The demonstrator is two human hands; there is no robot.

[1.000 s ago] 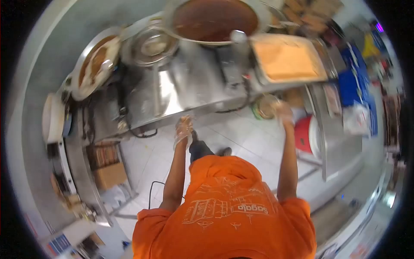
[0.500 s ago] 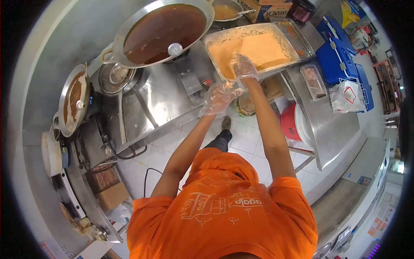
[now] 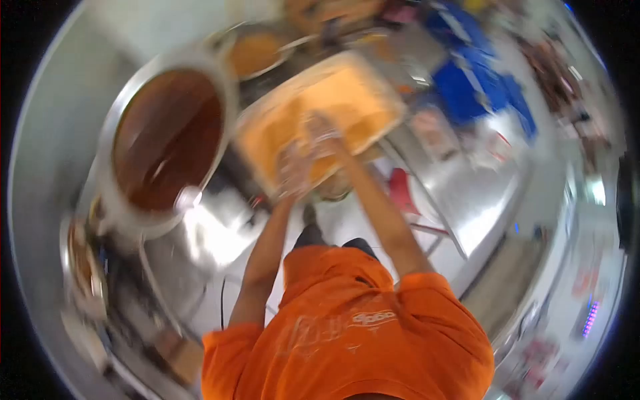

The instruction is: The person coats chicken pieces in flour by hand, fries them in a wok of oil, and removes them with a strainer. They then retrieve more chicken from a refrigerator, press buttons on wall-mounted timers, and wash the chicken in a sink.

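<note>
A large rectangular tray (image 3: 251, 155) holds an orange breading-like powder (image 3: 360, 90). Both of my hands wear clear plastic gloves and are over the tray, close together. My left hand (image 3: 293, 170) is at the near left side, and my right hand (image 3: 323, 130) is a little farther in, towards the middle of the powder. Motion smears the fingers of both, so whether they grip anything is hidden.
Left of the tray stands a big pan of dark brown oil (image 3: 170, 140). Behind is a smaller pan (image 3: 257, 53). To the right are blue cooler boxes (image 3: 470, 87), a plastic container (image 3: 432, 130) and a steel counter (image 3: 480, 193). Something red (image 3: 400, 190) sits below.
The view has turned and blurred, so the pan and tray appear farther left. My left hand has gone from the tray's near edge to over the tray, beside my right hand.
</note>
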